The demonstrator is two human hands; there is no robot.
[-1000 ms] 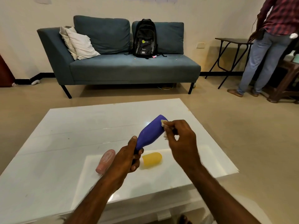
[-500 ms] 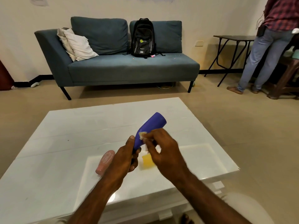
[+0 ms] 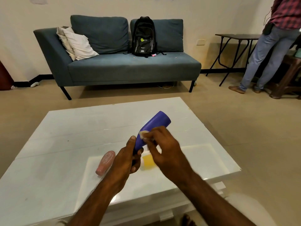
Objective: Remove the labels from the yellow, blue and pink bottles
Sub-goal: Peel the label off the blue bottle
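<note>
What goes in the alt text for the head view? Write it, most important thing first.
A person's left hand holds a blue bottle tilted above a white table while the right hand pinches a pale scrap of label on its side. A pink bottle and a yellow bottle lie on the table below.

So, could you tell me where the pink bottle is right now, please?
The pink bottle lies on its side on the white table, just left of the left hand holding the blue bottle.
</note>
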